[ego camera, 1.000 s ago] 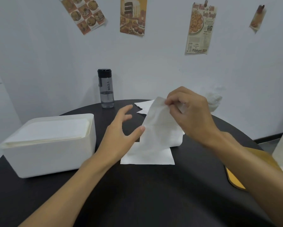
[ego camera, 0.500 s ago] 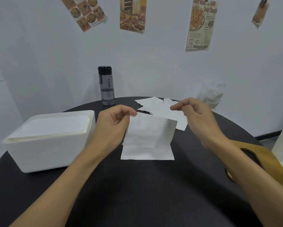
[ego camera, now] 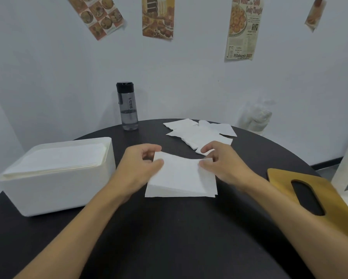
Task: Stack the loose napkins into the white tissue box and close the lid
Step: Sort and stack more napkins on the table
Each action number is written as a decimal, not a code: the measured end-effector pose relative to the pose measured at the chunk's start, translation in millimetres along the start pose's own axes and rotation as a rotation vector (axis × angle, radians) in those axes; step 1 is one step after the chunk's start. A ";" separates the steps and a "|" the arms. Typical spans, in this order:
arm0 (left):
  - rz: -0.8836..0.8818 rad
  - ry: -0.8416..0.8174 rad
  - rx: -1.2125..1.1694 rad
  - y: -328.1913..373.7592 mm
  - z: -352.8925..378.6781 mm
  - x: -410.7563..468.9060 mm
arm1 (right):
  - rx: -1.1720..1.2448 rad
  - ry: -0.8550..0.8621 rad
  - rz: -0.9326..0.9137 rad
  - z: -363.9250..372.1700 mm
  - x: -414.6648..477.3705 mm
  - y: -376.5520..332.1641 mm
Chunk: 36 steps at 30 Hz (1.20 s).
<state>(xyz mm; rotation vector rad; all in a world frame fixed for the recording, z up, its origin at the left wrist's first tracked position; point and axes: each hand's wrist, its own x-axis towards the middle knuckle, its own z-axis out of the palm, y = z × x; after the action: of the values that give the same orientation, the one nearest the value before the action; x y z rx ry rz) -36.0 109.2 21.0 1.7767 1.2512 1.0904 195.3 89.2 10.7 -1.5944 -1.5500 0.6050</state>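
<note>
A round black table (ego camera: 169, 238) stands by a plain white wall. Four paper pictures of food (ego camera: 158, 17) are stuck high on the wall. A see-through grey water bottle with a black cap (ego camera: 128, 106) stands at the back of the table. A crumpled clear plastic bag (ego camera: 257, 115) sits at the far right, by the wall.

A white plastic tissue box (ego camera: 58, 190) sits on the left with its top open. A flat pile of white napkins (ego camera: 56, 158) fills it up to the rim. The yellow-brown wooden lid with a long hole (ego camera: 280, 178) lies flat on the right side, well apart from the box.

A messy heap of loose white napkins (ego camera: 201, 131) lies at the back, past the hands.

One folded white napkin (ego camera: 181, 178) is in the middle, between the box and the lid. Its near edge lies on the table and its far edge is lifted. The left hand (ego camera: 139, 166) pinches the far left corner. The right hand (ego camera: 225, 162) pinches the far right corner.
</note>
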 end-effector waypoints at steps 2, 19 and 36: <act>-0.007 -0.056 0.195 -9.1 3.8 0.6 | -0.102 -0.001 -0.032 6.6 5.4 8.6; 0.151 -0.347 0.728 -23.6 8.6 -4.5 | -0.378 0.001 -0.092 8.9 56.6 22.9; 0.183 -0.352 0.864 -28.3 3.9 4.1 | -0.698 -0.138 -0.125 20.0 146.5 47.0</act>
<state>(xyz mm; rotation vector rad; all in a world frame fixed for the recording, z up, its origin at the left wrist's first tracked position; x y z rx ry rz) -42.1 121.1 -4.6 2.6121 1.4593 0.2639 225.6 240.0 -9.6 -1.9572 -2.0911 0.0941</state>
